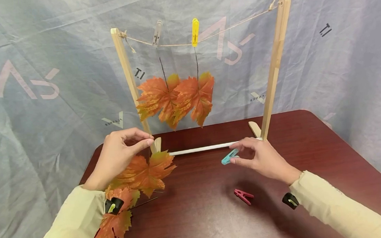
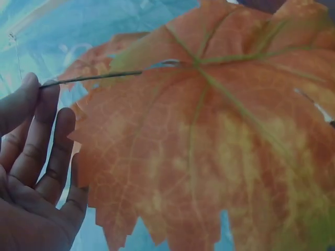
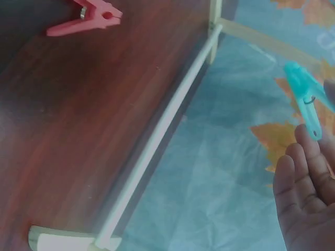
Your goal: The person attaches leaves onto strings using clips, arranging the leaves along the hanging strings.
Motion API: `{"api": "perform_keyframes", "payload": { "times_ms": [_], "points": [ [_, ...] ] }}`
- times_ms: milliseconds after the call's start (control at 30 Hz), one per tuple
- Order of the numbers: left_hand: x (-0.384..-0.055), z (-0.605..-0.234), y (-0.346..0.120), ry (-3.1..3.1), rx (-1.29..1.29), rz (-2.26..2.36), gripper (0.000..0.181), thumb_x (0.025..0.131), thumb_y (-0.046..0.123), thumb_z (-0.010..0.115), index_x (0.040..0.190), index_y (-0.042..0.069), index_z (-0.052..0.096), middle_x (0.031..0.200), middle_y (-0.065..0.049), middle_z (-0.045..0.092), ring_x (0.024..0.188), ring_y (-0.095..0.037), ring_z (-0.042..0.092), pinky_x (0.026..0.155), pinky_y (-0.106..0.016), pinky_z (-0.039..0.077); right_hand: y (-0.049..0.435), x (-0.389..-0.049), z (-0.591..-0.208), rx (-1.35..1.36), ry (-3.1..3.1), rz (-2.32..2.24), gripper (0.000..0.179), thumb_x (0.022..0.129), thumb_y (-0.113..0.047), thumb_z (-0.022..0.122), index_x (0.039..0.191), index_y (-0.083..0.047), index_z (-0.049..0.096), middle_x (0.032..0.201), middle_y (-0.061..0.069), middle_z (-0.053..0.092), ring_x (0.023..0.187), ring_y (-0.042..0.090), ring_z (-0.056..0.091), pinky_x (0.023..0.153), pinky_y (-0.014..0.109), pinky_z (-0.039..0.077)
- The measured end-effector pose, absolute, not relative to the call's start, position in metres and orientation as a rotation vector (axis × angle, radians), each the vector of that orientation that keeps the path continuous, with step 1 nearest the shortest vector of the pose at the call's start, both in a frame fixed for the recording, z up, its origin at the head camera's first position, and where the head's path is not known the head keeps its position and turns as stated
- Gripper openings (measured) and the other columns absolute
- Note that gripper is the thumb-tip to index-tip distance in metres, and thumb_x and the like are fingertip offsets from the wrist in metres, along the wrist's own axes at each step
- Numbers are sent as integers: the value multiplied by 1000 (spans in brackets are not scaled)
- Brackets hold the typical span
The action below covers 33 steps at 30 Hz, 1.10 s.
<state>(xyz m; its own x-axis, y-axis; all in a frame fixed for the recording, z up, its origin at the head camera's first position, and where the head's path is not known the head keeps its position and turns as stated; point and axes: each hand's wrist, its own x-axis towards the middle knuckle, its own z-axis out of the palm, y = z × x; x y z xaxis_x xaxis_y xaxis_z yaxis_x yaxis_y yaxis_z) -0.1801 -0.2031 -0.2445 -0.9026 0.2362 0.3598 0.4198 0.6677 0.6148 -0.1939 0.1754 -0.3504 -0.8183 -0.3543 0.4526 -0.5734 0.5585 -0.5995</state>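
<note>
The orange-and-yellow artificial maple leaf hangs by its thin dark stem from the left hand, whose thumb and forefinger meet in a close pinch near the stem's end; its other fingers are loosely extended. The right hand pinches a turquoise plastic clothes-peg, thumb and fingers parted only by the peg. Hanging the leaves looks about half done: two similar orange leaves overlap beneath a slack twine line, the left leaf under a translucent grey peg, the right leaf under a bright yellow peg. Off the line are the pinched leaf and at least one loose orange leaf on the dark red-brown worktop, partly hidden by the left arm, so I cannot count exactly. A small red peg also lies there, near the right hand. The twine runs between two pale wooden posts, the left post and the right post, with a white rod low between them. No container shows in any view. Behind stands a grey printed cloth.
</note>
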Motion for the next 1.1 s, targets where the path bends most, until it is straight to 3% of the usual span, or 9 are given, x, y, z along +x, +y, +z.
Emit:
{"api": "perform_keyframes", "payload": {
  "times_ms": [300, 667, 933, 1100],
  "points": [
    [-184, -246, -182, -2566, -566, -1215, 14, 94, 27, 76, 101, 16, 79, 91, 3, 75, 74, -18, 63, 63, -31, 50, 180, -196, -330, 621, -2490, 1272, 30, 85, -20, 86, 111, -14, 73, 94, 1, 70, 72, 16, 68, 68, 26, 55],
    [-189, -248, -148, -2469, -620, -1405, 14, 94, 27, 76, 103, 16, 79, 94, 4, 75, 84, -16, 65, 69, -35, 49, 182, -199, -305, 626, -2422, 1260, 32, 88, -21, 83, 117, -15, 71, 92, 0, 70, 86, 9, 64, 73, 21, 52],
    [-202, -247, -120, -2404, -666, -1459, 15, 94, 23, 77, 103, 11, 79, 91, -4, 75, 84, -17, 66, 70, -35, 49, 188, -203, -270, 594, -2411, 1319, 35, 89, -22, 82, 120, -14, 71, 105, 5, 72, 88, 10, 67, 74, 22, 52],
    [-210, -244, -103, -2383, -665, -1461, 15, 93, 23, 77, 103, 12, 80, 89, -2, 75, 83, -15, 66, 70, -36, 49, 192, -206, -248, 571, -2388, 1289, 39, 88, -24, 83, 124, -17, 71, 107, 5, 72, 93, 9, 67, 80, 20, 51]
  ]
}}
